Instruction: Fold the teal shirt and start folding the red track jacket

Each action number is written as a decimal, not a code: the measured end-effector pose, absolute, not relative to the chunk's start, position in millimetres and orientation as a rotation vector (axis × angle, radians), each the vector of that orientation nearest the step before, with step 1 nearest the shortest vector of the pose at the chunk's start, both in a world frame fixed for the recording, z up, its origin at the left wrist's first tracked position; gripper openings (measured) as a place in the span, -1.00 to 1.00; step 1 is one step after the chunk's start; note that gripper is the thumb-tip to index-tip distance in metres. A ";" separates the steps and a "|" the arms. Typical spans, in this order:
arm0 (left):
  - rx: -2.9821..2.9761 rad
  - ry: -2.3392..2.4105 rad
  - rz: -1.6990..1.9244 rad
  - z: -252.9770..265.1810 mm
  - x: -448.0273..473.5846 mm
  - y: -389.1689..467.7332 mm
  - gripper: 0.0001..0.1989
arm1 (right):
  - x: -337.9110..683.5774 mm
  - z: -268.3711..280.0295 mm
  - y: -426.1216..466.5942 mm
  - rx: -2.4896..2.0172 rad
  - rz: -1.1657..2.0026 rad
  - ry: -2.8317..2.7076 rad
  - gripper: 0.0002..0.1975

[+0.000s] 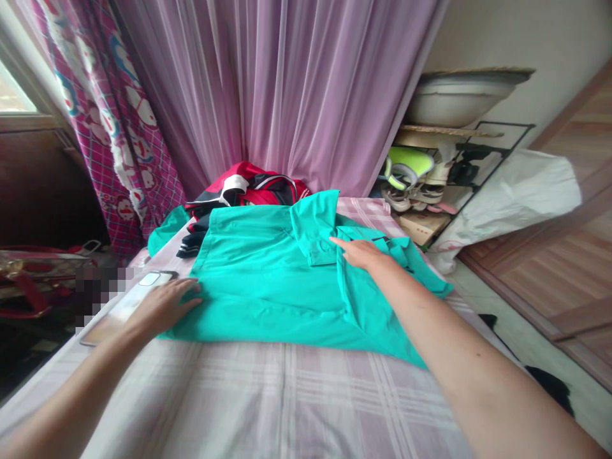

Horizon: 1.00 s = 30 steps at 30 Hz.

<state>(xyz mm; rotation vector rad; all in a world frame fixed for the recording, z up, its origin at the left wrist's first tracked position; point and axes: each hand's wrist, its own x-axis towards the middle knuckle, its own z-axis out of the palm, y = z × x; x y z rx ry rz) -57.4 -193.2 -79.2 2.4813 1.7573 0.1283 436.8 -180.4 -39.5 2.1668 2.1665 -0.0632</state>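
A teal shirt (268, 287) lies spread across the bed, with one sleeve (313, 233) folded over on top of it. At the shirt's left edge rests my left hand (174, 303), fingers loosely spread and its tips on the cloth. Beside that hand is a phone (119, 309) lying on the sheet, partly covered by my wrist. My right hand (361, 253) reaches in from the right, with its index finger stretched out to the folded sleeve's edge. Its other fingers are partly hidden, and no cloth shows pinched in it.
Red and black clothes (258, 182) are heaped at the bed's far end, before a purple curtain (306, 95). A shoe rack (478, 153) with a large basin (459, 99) stands at the right, near a white bag (526, 191). The plaid sheet (268, 408) shows in front.
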 end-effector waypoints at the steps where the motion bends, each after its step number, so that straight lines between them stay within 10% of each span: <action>1: 2.486 1.742 0.119 -78.0 -56.9 -192.3 -0.48 | 437.1 -43.1 -174.8 2.134 -0.101 2.142 -0.49; 13: 2.278 2.042 0.191 -84.3 -50.2 -200.0 -0.54 | 448.3 -29.7 -181.1 2.648 0.456 1.874 -0.58; 21: 2.257 2.170 0.006 -75.6 -38.2 -202.0 -0.63 | 433.7 -66.0 -187.7 2.493 0.081 2.006 -0.31; 30: 2.444 2.165 0.044 -64.8 -19.4 -212.1 -0.58 | 414.4 -91.3 -325.7 2.331 0.276 2.430 -0.48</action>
